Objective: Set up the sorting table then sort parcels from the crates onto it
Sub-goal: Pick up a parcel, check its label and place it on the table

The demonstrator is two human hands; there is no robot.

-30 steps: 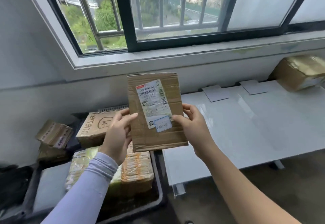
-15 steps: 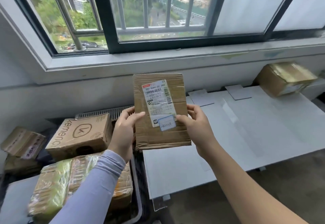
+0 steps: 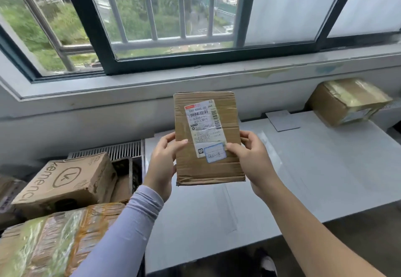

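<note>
I hold a flat brown cardboard parcel (image 3: 208, 137) upright above the left part of the white sorting table (image 3: 303, 179), its shipping label facing me. My left hand (image 3: 162, 163) grips its left edge with the thumb on the front. My right hand (image 3: 251, 159) grips its right edge, thumb on the label's lower corner. A taped brown parcel (image 3: 347, 101) sits on the table's far right corner. At the left, a box with printed lettering (image 3: 65, 183) and a parcel wrapped in clear tape (image 3: 54, 239) lie in the crates.
Two grey cards (image 3: 282, 120) lie at the table's back edge. A window with bars (image 3: 162, 16) and its sill run behind the table. A ribbed vent (image 3: 121, 149) sits behind the crates. Floor shows below the table's front edge.
Both hands have carried the parcel to the right, from above the crates to above the table's left part. My view has turned right as well.
</note>
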